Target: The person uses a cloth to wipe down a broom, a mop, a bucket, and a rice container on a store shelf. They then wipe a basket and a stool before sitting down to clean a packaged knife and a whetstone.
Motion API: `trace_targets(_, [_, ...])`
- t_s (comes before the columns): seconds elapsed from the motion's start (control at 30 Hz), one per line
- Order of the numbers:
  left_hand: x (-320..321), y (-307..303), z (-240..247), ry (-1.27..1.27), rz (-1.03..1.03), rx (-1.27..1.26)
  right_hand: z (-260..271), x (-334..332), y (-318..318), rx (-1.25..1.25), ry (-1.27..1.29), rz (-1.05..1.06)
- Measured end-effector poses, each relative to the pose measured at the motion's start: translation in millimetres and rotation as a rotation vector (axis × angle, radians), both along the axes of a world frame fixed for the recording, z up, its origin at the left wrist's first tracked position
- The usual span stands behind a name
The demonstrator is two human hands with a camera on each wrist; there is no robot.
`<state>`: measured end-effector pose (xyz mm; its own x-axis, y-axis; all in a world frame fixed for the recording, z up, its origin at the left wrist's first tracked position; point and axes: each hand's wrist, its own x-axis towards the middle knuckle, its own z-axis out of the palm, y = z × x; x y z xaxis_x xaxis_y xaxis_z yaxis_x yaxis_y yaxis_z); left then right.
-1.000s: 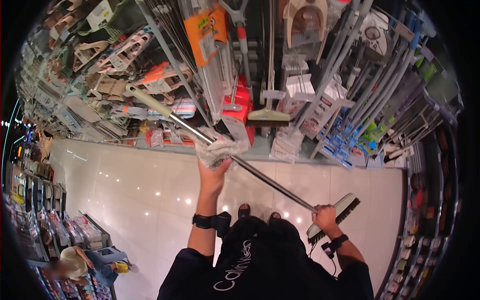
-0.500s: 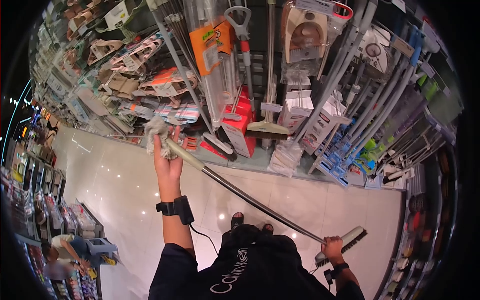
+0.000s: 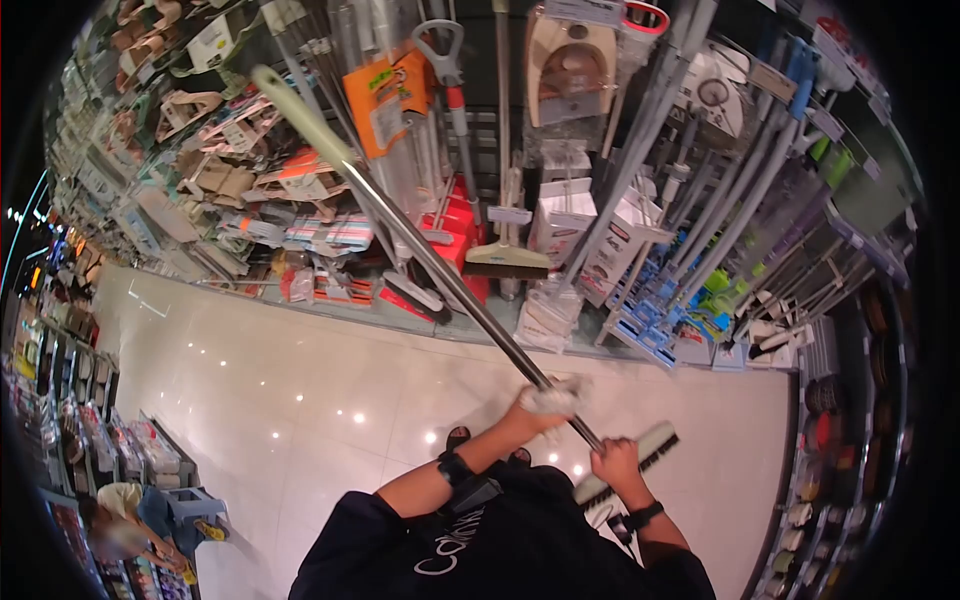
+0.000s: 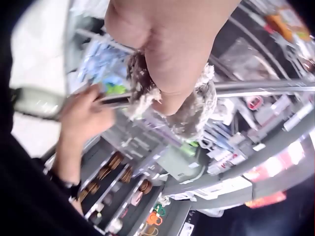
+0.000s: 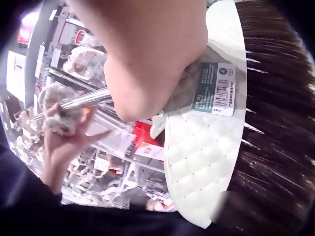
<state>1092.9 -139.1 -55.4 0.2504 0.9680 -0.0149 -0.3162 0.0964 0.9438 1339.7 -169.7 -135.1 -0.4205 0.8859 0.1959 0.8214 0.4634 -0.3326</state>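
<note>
A broom with a shiny metal pole [image 3: 430, 258] and a pale green grip end [image 3: 305, 115] slants across the head view. Low on the pole, just above the broom head, my right hand [image 3: 617, 465] grips it. My left hand [image 3: 518, 422] holds a fluffy grey-white cloth [image 3: 552, 398] around the pole, a short way up from the right hand. In the left wrist view the cloth [image 4: 192, 115] bunches on both sides of the pole. Up close in the right wrist view, the cream quilted broom head [image 5: 197, 162] shows dark bristles [image 5: 270, 132] and a barcode label [image 5: 214, 88].
Store racks ahead hold hanging brooms and mops, an orange package [image 3: 385, 110], a red box [image 3: 455, 240] and blue mop heads [image 3: 645, 330]. Shelves [image 3: 830, 470] line the right side. A person [image 3: 140, 520] sits at the lower left on a blue-grey stool [image 3: 192, 505]. Pale tiles [image 3: 260, 370] cover the floor.
My left hand moved with the cloth up to the pole's grip end, then back down close to my right hand. The grip end now points higher toward the racks. The right hand kept its hold.
</note>
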Motion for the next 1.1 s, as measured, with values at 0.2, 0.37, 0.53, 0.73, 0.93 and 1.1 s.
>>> trace_targets(0.2, [8.4, 9.3, -26.4, -0.184, -0.115, 0.004, 57.2, -60.0, 54.8, 0.156, 0.048, 0.082])
trace_targets(0.37, [-83.0, 9.6, 63.0, -0.336, 0.343, -0.158, 39.9, -31.1, 53.2, 0.117, -0.029, 0.103])
trace_targets(0.53, [-203.4, -16.4, 114.5, -0.578, 0.685, 0.166, 19.6, 4.1, 57.0, 0.140, -0.074, 0.108])
trace_targets(0.73, [-249.8, -22.6, 106.5, -0.676, 0.934, 0.085, 9.8, -1.2, 68.0, 0.139, -0.123, 0.148])
trace_targets(0.93, [-141.1, 4.6, 42.9, -0.608, 0.444, -0.085, 50.0, -84.9, 69.2, 0.049, -0.099, 0.181])
trace_targets(1.1, [-56.4, 18.9, 21.6, -0.329, 0.219, -0.152, 63.0, -138.0, 65.6, -0.140, 0.278, 0.122])
